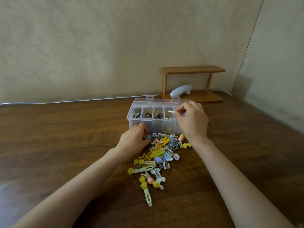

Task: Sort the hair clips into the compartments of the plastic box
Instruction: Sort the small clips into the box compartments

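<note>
Hair clips (158,155) in yellow, blue, pink and white lay heaped on the wooden table (65,137), just near of the clear plastic box (131,120). The right hand (192,122) was raised over the box, forearm reaching in from the near right. Its thumb and forefinger pinched a pale clip (171,111) above the fourth compartment from the left. The left hand (134,139) rested low at the heap's far left edge, curled fingers pinching a small blue clip (148,137).
</note>
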Motion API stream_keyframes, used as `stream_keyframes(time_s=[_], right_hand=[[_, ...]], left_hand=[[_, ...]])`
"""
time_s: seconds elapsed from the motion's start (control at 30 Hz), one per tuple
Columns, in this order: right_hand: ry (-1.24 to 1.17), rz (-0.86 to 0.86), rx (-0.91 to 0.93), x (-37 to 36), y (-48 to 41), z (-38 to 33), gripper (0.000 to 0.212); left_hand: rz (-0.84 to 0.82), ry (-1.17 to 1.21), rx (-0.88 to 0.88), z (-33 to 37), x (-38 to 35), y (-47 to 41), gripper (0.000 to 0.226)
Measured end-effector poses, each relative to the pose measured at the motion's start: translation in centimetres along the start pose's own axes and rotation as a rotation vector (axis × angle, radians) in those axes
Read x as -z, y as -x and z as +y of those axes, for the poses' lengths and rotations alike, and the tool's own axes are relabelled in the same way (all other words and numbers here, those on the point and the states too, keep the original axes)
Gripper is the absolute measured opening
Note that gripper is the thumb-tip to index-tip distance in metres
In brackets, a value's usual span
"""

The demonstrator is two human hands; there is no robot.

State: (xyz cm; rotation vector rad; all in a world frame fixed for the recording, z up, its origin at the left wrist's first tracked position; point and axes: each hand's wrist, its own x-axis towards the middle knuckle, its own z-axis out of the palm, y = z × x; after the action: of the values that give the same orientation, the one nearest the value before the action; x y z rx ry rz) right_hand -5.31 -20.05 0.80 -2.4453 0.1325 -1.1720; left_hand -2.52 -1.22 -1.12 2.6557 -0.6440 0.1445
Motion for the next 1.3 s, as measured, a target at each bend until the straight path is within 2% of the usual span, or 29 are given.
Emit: stream_keyframes(time_s=[0.17,0.33,0.47,0.57,0.67,0.77,0.97,1.3], right_hand=[[0.077,-0.064,0.062,-0.9,0.1,-0.1,0.022],[-0.094,-0.006,0.136,0.2,0.2,-0.4,0.008],[-0.197,-0.143,0.208,1.0,0.5,-0.8,0.006],[-0.186,-0.244,0.234,0.9,0.7,-0.9,0.008],[-0.193,-0.240,0.218,0.9,0.6,-0.8,0.008],[-0.214,-0.212,0.184,1.1,0.4,-0.4,0.007],[-0.253,-0.207,0.155,1.0,0.2,0.1,0.005],[-0.315,-0.221,0.135,1.0,0.1,0.2,0.006]], left_hand=[[-0.009,0.039,0.033,-0.2,0.0,-0.1,0.021],[0.002,0.014,0.002,-0.3,0.1,-0.2,0.010],[0.026,-0.026,-0.032,-0.2,0.2,-0.1,0.014],[0.118,-0.058,-0.084,0.1,0.3,0.1,0.015],[0.199,-0.075,-0.196,0.9,0.2,0.4,0.017],[0.186,-0.112,-0.243,1.7,0.0,0.3,0.024],[0.109,-0.310,-0.217,3.1,-0.5,-1.0,0.024],[0.106,-0.228,-0.172,3.1,-0.4,-1.2,0.018]])
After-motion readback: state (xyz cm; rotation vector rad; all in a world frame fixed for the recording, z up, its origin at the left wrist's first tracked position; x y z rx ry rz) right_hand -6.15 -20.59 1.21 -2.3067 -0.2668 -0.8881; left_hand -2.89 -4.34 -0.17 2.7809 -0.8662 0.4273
